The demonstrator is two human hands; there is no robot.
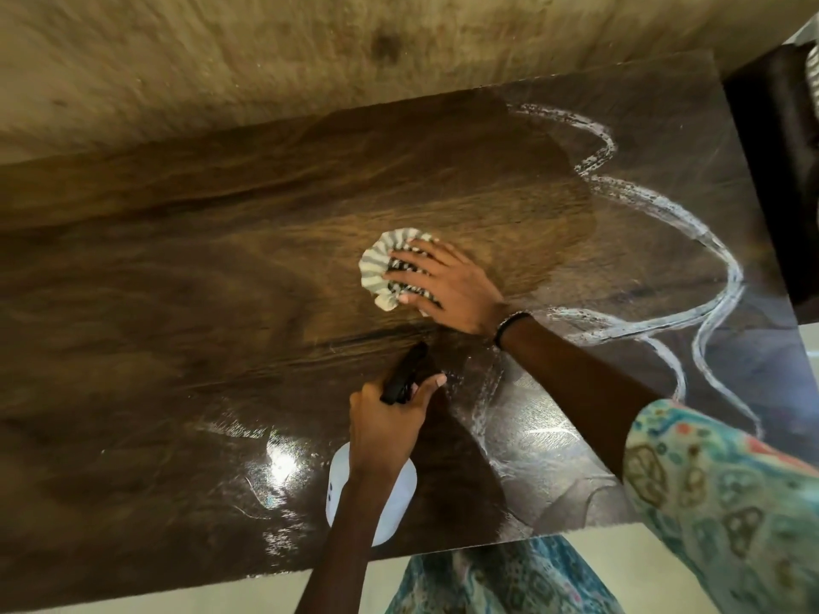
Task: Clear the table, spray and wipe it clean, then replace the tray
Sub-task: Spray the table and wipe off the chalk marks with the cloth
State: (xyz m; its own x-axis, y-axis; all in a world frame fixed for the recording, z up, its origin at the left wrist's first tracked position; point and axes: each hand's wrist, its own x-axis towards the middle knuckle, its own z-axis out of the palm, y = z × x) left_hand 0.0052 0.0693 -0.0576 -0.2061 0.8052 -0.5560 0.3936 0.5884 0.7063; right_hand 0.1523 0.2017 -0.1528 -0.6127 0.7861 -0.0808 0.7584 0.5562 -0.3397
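Head view, the only one. The table [177, 268] is showing dark wood with nothing standing on it apart from what the hands are working with, so the clearing looks done. The tray is not in sight anywhere, so its replacement is still to come.

The right hand [443, 288] is lying flat, fingers spread, pressing a bunched striped cloth [390, 270] onto the middle of the tabletop. The left hand [388, 425] is curling round the neck of a spray bottle [372, 494], its black nozzle pointing out over the table toward the cloth, its white body near the front edge.

White foamy trails [709, 241] are looping across the right part of the table, and wet streaks are glinting near the front edge. My reading: spraying and wiping are both under way. The right side is still needing the cloth; the left half is looking dull and smeared, hard to call clean or not.

Hard to make out: whether the forefinger is squeezing the trigger. A dark object [780, 170] at the right edge is cut off and I cannot identify it. The floor beyond the table is blurred.
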